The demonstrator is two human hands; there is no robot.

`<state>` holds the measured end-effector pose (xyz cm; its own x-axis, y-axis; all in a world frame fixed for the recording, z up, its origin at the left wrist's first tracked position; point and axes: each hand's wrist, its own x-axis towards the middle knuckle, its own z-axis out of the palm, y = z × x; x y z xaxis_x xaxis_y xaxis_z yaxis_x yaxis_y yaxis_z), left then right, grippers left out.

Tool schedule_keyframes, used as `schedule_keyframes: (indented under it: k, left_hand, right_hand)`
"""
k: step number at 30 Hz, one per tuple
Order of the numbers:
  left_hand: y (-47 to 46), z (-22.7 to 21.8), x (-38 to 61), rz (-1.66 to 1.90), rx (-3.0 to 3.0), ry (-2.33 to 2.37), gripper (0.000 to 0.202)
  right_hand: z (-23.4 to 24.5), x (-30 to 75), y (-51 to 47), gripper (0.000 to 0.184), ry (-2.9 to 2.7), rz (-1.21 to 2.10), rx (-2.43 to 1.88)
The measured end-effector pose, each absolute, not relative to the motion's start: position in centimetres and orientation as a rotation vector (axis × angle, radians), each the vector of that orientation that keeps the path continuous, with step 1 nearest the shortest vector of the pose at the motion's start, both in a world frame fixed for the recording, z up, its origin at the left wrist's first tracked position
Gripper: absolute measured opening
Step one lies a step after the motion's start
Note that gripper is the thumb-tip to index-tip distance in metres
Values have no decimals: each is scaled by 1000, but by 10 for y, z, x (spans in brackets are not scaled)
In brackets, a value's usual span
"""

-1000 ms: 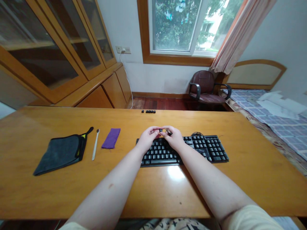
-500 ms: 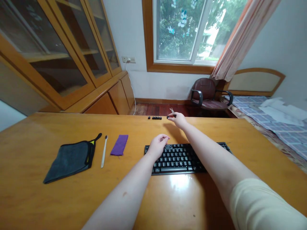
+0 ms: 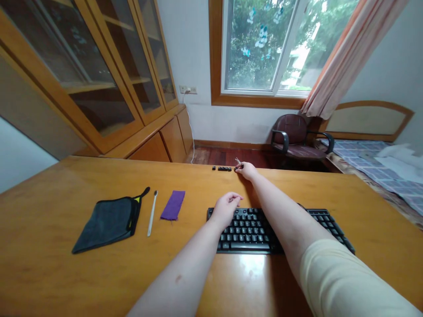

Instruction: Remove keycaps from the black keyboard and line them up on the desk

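My right hand (image 3: 247, 170) is closed at the desk's far edge, around a small keycap puller (image 3: 238, 161) whose pale forked end sticks up past the fingers. Its fingertips touch a black keycap (image 3: 235, 169), mostly covered by them. Just left of it stands a short row of black keycaps (image 3: 224, 169), with a single keycap (image 3: 213, 168) apart from the row. Over the upper left of the black keyboard (image 3: 246, 231) rests my left hand (image 3: 227, 208), fingers curled together and nothing visible in them. My right forearm crosses above the keyboard and hides part of its keys.
To the left on the wooden desk (image 3: 109, 281) lie a purple cloth (image 3: 173, 205), a white toothbrush (image 3: 152, 215) and a folded grey cloth (image 3: 107, 223). Beyond the desk are a glass-door cabinet (image 3: 145, 116), an armchair (image 3: 292, 136) and a bed (image 3: 358, 156).
The whole view has shifted slightly, with things appearing lower and further right. My right hand has brought its keycap closer to the row. My left hand stays over the keyboard.
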<state>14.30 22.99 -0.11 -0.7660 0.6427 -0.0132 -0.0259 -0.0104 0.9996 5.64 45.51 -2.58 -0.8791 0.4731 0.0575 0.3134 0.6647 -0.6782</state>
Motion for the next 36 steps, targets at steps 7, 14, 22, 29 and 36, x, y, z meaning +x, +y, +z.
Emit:
schedule_keyframes:
  k: [7, 14, 22, 29, 36]
  left_hand:
    - [229, -1, 143, 1822, 617, 1790, 17]
    - [230, 1, 144, 1822, 601, 1791, 17]
    - [230, -3, 142, 1844, 623, 1781, 17]
    - [229, -4, 143, 1780, 700, 1845, 22]
    - [225, 4, 158, 1467, 1172, 2213, 19]
  right_hand:
    - [-28, 56, 457, 22, -2688, 1031, -622]
    - [-23, 58, 454, 22, -2693, 1001, -670]
    - [-6, 69, 447, 36, -2598, 1043, -738]
    - [33, 135, 434, 37, -2427, 1359, -448]
    - [43, 222, 402, 40, -2324, 1530, -416]
